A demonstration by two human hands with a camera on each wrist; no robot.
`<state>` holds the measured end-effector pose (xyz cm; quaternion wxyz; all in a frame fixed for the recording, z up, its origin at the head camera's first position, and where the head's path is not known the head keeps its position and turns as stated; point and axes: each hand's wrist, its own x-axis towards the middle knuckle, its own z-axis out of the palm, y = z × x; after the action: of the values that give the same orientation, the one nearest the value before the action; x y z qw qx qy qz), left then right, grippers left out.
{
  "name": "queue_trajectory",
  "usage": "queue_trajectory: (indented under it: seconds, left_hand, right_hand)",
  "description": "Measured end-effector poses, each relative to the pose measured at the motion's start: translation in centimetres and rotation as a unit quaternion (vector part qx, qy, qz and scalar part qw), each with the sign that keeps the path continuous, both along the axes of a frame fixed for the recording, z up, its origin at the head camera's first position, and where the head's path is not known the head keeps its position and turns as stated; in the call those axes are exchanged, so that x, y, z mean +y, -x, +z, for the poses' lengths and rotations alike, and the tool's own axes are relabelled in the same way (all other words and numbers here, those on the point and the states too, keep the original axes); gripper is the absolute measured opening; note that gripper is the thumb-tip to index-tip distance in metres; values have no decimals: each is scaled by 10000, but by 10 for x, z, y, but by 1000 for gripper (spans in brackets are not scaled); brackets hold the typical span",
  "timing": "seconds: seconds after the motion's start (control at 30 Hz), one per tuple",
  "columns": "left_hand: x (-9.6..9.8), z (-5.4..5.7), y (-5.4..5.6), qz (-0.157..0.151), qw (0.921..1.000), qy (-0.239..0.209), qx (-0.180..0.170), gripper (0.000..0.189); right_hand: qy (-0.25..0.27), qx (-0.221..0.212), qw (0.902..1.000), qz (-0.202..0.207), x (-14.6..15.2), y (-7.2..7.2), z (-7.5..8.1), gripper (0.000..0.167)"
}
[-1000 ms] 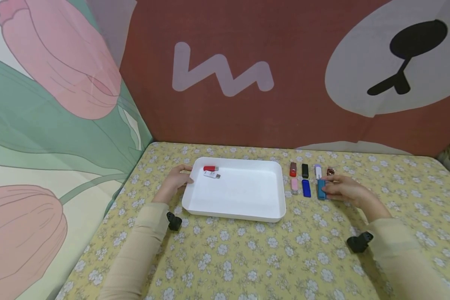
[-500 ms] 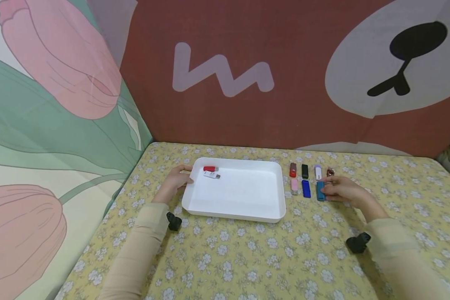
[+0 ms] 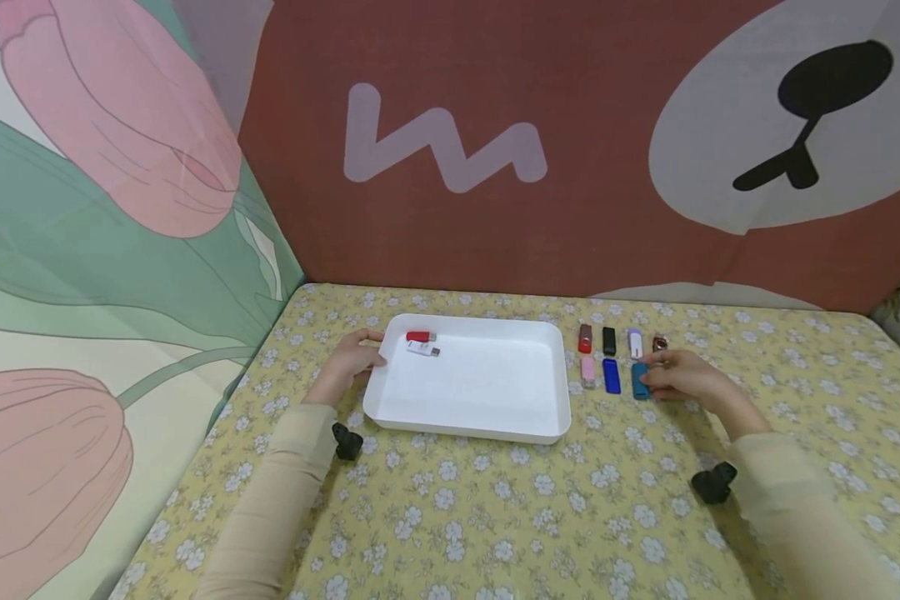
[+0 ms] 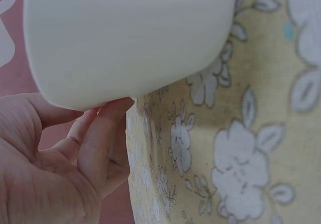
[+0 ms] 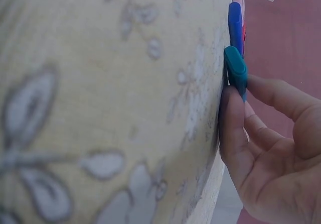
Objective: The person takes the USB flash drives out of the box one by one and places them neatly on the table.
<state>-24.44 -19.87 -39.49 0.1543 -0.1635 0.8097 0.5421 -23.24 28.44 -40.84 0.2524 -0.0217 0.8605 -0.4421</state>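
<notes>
Shifted slightly toward 9 o'clock since the frame one second earlier: the right hand [image 3: 690, 379], together with the flat, round-ended, teal plastic-looking stick [image 3: 641, 381]. No other displacement noted.

Grip, right: finger and thumb pinch the teal stick near its 3 o'clock edge; its far end projects free in the right wrist view. Whether its underside bears fully on the cloth cannot be told. Grip, left: the left hand [image 3: 348, 362] holds the rim of the white, shallow, round-cornered tray [image 3: 480, 379] at 10 o'clock with bent fingers; firmness not determinable.

Location: the teal stick lies at 3 o'clock of the slim, royal-blue, smooth stick [image 3: 611, 376], apart from it, and at 6 o'clock of the white-and-lavender stick [image 3: 635, 343].

Handling, in this inspector's judgement: keep the pinch light, the stick flat and fingertips off its neighbours; the hard, smooth casing could skid if squeezed unevenly.

Materials: tray wall matt and seamless; the yellow floral cloth [image 3: 495, 500] woven. Inside the tray, at 10 o'clock, lie a red stick [image 3: 418, 336] and a white stick [image 3: 420, 349], both with metal connectors.
</notes>
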Motion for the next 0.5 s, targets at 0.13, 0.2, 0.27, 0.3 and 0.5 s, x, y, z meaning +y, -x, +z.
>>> queue_trajectory:
  seconds: [0.13, 0.2, 0.27, 0.3, 0.5]
  left_hand:
    - [0, 0, 0, 18, 10000, -4, -21, 47]
    - [1, 0, 0, 24, 10000, 5, -31, 47]
    - [1, 0, 0, 34, 10000, 20, -37, 47]
    - [1, 0, 0, 41, 10000, 21, -38, 47]
    - [1, 1, 0, 38, 10000, 25, -50, 47]
  right_hand:
    - [-59, 30, 10000, -25, 0, 0, 1, 62]
    - [-74, 26, 10000, -46, 0, 0, 2, 62]
    - [-86, 8, 9999, -77, 0, -1, 2, 62]
    - [-89, -1, 9999, -93, 0, -1, 2, 62]
    - [-56, -3, 9998, -169, -1, -3, 2, 62]
